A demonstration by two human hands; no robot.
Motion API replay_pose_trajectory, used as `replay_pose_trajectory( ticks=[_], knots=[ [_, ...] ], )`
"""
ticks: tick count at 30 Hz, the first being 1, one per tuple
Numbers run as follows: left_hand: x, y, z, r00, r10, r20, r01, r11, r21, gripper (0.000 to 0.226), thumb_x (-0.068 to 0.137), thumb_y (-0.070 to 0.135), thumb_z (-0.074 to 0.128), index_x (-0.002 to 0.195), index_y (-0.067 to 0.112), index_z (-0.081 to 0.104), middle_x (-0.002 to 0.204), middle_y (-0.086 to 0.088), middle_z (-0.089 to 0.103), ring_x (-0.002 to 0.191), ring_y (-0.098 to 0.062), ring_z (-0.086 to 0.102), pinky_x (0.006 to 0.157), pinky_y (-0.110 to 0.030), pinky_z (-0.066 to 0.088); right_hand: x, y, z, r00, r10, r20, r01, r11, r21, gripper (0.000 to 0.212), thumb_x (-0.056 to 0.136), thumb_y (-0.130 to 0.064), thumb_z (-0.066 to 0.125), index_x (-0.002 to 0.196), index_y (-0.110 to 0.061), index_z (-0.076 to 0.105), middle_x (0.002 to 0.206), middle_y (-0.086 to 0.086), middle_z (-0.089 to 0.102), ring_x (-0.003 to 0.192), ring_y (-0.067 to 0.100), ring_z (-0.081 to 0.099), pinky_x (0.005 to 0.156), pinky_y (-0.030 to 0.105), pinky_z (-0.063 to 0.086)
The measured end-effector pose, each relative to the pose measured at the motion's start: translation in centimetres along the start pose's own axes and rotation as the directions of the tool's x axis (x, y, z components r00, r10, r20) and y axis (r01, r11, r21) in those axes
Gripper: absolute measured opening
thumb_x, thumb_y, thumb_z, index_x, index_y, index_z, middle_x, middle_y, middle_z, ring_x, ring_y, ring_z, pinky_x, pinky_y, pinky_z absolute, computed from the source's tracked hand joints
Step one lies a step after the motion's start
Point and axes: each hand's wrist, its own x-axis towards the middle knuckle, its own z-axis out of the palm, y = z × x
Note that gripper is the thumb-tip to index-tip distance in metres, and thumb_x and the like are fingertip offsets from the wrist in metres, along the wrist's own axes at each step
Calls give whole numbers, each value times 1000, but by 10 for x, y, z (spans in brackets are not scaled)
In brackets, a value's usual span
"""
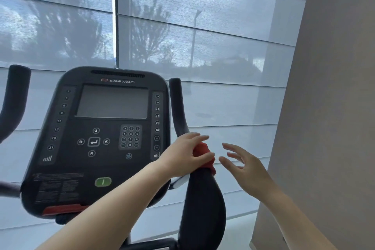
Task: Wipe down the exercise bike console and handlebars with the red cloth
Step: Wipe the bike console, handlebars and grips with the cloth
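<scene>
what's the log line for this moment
step: right handlebar wipe | left hand: grips cloth round handlebar | right hand: open, just off cloth | console: no hand on it

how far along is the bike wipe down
Done: cannot tell; the console shows no clear wipe marks. In hand: the left hand grips the red cloth round the right handlebar, right hand open beside it. Left: likely the rest of that bar and the left handlebar.
</scene>
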Motion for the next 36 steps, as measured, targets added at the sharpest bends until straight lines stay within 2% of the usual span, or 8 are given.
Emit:
replay_pose_trajectory(
  ticks=[11,19,24,27,29,32,34,36],
  knots=[
    [5,-5,18,995,-21,-101,22,1000,4,57,77,43,70,129,29,54,144,1,40,139,-6,22,106,-16,19,1,15,-4,998,52,-21,-51,998,33,47,85,-41,59,129,-29,50,122,-22,51,106,-4,50,65,-4,38],
    [0,-21,8,956,-45,-289,24,997,-75,49,82,12,64,128,22,53,127,10,56,119,-8,50,98,-14,32,-12,5,13,998,42,47,-47,994,98,49,81,-47,55,127,-31,51,125,-20,54,110,-12,48,72,0,41],
    [-3,-30,10,950,-164,-266,93,961,-261,52,84,20,68,132,25,51,131,11,50,122,-6,47,106,-31,38,-36,0,48,988,47,146,-72,984,165,45,86,-50,47,129,-45,35,126,-39,39,113,-29,33,91,-1,31],
    [-1,-24,16,941,-206,-269,124,948,-294,59,80,31,73,134,27,50,130,18,40,124,3,35,108,-19,27,-38,1,54,987,72,143,-97,979,181,40,94,-40,43,130,-47,26,122,-44,31,108,-34,28,88,-8,22],
    [2,-22,16,932,-229,-279,137,940,-313,60,78,31,75,133,27,51,129,16,44,121,0,41,105,-20,32,-38,1,53,984,83,156,-111,977,184,40,95,-40,43,131,-48,26,122,-44,32,109,-32,29,92,-6,23],
    [4,-22,10,925,-236,-296,135,936,-325,54,79,25,74,130,26,54,115,8,61,97,-17,65,83,-33,54,-35,0,48,985,74,157,-103,978,182,36,94,-38,45,127,-48,35,123,-41,38,111,-27,36,92,-3,29],
    [5,-26,-3,904,-262,-339,143,931,-336,49,81,22,72,128,27,56,103,8,63,71,-3,65,63,-18,54,-22,-3,41,988,62,144,-86,983,164,41,94,-41,43,134,-39,38,130,-29,42,119,-15,39,86,-5,30],
    [9,-32,-21,873,-283,-397,148,930,-338,46,81,23,72,125,29,58,101,10,62,68,1,61,62,-8,47,3,-7,34,992,40,122,-55,991,123,49,91,-46,40,138,-33,38,135,-19,45,124,-2,44,96,6,33]
  ],
)
